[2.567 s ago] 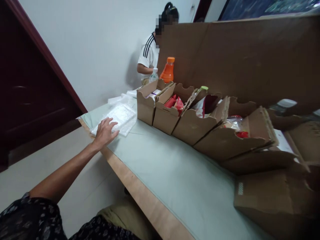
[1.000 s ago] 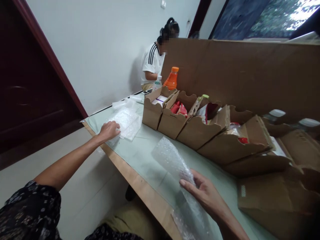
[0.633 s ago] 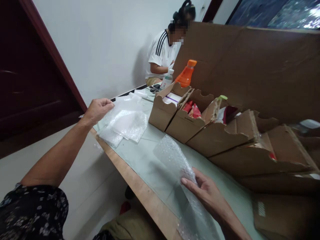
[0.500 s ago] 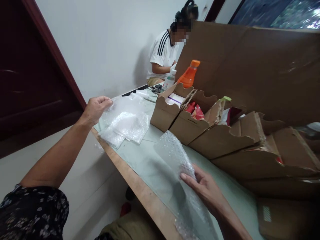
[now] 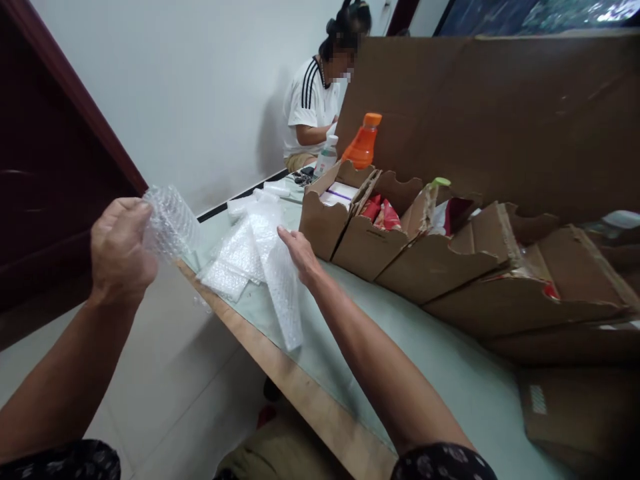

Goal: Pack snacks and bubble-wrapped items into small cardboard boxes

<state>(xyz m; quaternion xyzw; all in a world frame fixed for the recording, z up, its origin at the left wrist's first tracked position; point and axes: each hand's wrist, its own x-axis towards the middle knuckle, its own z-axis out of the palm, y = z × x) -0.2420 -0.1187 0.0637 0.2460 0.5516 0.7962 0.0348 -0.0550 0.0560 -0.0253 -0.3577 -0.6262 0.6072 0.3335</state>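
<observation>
- It looks like a little indoor workroom.
- A long table [image 5: 450,367] has bubble wrap [image 5: 240,260] and a row of brown boxes [image 5: 380,257] with small packs inside.
- Another person [image 5: 309,100] is near the white wall [image 5: 200,80].
- There is a dark red door [image 5: 50,167].

The left hand [image 5: 123,250] grips a piece of bubble wrap [image 5: 173,223]; the right hand [image 5: 303,259] holds a longer strip [image 5: 283,293] beside overlapping sheets [image 5: 233,267] on the table [image 5: 430,353]. Cardboard boxes [image 5: 420,267] stand in a row, with an orange bottle [image 5: 363,145] behind them and a person in white [image 5: 307,100] beyond.
</observation>
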